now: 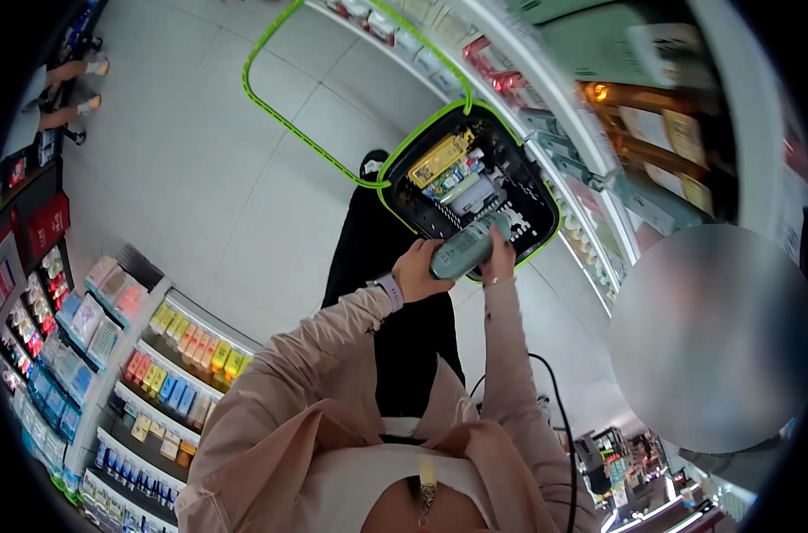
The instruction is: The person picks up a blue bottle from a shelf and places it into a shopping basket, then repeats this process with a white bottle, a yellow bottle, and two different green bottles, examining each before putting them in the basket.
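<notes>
A grey-green bottle (pixel 464 250) lies between my two hands, over the near edge of a black basket (pixel 537 200) with a green rim. My left hand (pixel 419 272) is closed round one end of the bottle. My right hand (pixel 500 258) grips its other end. Inside the basket are a yellow package (pixel 440 158), a pale lilac item (pixel 475 194) and several other small packages. The basket's green handle (pixel 310 153) is swung out to the far left side.
Shelves of bottles and boxes (pixel 661 133) run along the right. Another stocked shelf unit (pixel 177 373) stands at the lower left. Another person's legs (pixel 71 93) show at the upper left. A blurred round patch covers part of the right side. A black cable hangs near my right arm.
</notes>
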### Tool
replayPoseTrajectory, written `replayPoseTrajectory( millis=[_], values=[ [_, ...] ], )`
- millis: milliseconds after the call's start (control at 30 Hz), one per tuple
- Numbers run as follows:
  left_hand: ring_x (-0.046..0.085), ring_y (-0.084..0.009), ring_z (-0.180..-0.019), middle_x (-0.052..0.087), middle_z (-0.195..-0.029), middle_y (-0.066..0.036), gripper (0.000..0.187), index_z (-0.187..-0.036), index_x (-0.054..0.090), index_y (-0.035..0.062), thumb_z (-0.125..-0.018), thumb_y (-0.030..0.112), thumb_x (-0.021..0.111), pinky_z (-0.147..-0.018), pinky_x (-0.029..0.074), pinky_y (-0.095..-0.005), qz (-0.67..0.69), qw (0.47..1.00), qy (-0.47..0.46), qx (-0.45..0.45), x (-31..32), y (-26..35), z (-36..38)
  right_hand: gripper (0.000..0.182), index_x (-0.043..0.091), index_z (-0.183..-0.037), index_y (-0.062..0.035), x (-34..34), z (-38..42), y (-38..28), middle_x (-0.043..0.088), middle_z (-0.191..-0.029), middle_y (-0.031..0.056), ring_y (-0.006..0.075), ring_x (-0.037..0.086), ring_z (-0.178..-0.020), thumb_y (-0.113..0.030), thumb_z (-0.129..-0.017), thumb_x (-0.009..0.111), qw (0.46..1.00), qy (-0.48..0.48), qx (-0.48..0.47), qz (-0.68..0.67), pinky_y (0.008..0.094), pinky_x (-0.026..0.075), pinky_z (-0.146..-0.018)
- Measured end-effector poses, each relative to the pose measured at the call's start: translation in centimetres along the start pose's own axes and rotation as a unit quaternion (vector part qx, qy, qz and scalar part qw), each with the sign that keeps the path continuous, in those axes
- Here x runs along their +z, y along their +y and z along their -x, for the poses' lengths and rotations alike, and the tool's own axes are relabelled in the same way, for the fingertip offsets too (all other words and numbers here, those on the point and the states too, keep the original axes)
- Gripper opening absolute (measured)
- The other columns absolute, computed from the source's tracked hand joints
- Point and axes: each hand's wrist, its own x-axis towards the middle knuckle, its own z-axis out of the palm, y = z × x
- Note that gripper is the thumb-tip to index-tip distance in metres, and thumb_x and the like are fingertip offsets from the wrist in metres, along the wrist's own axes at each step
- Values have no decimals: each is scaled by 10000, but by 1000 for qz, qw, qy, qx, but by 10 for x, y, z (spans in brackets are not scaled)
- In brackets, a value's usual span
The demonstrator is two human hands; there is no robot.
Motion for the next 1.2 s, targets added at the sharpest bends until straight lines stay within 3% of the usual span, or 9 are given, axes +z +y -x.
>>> replayPoseTrajectory(
  millis=[133,367,633,667,833,933,1000,1167,1200],
  values=[
    [477,-338,-977,480,-1049,-206,730,-1144,388,-35,-572,317,673,-873,380,-357,9,999,-39,-24,39,-78,-53,517,448,-1107,-3,-2,-95,15,533,-988,95,204,554,-850,-210,-694,679,993,7,115,-19,365,476,-695],
    [471,-358,-968,491,-1051,-213,604,-1102,399,-17,-587,169,653,-851,379,-390,21,997,7,-69,146,-196,-151,612,397,-1163,-30,-21,-249,91,517,-1066,95,190,535,-891,-229,-671,703,955,63,-101,272,299,452,-721],
    [501,-352,-883,552,-934,-172,474,-992,492,37,-545,133,617,-846,350,-388,154,956,94,-233,213,-266,-234,762,386,-1135,82,-27,-348,130,505,-1111,173,247,514,-977,-349,-607,726,791,222,-53,567,329,421,-795],
    [512,-339,-873,567,-911,-164,432,-958,520,43,-547,134,615,-832,365,-390,181,948,109,-239,211,-269,-239,805,406,-1122,72,-17,-339,126,500,-1117,200,267,508,-1003,-421,-572,726,881,184,-48,433,345,415,-810],
    [547,-321,-817,580,-875,-127,211,-910,592,131,-755,159,451,-725,432,-393,32,986,76,-145,238,-310,-253,797,313,-1196,58,-34,-349,148,473,-1139,193,299,491,-1014,-361,-635,696,809,247,-65,529,337,395,-841],
    [498,-323,-997,534,-1022,-229,265,-979,569,53,-761,163,465,-837,398,-342,-176,959,-181,-127,188,-266,-254,867,88,-1309,-65,-73,-358,175,464,-1121,189,326,494,-977,-280,-688,653,866,197,-50,458,421,441,-750],
    [475,-321,-1036,502,-1070,-249,310,-1015,543,9,-755,163,476,-864,379,-334,-18,972,-87,-216,180,-247,-246,885,-20,-1328,-199,-86,-350,183,465,-1104,180,318,523,-895,-217,-715,618,908,147,-23,393,451,486,-607],
    [480,-267,-1051,509,-1118,-197,425,-1091,477,-71,-739,165,512,-884,353,-297,263,938,2,-228,160,-223,-228,548,278,-1281,-169,-54,-292,150,492,-1068,102,237,541,-892,-191,-789,518,910,28,211,356,390,506,-589],
    [520,-199,-953,555,-1030,-138,371,-1091,485,-47,-756,113,498,-814,393,-264,277,941,-2,-196,156,-222,-225,406,428,-1127,-117,-76,-304,173,515,-1072,89,257,534,-928,-206,-749,548,882,-82,80,457,372,476,-694]
  ],
)
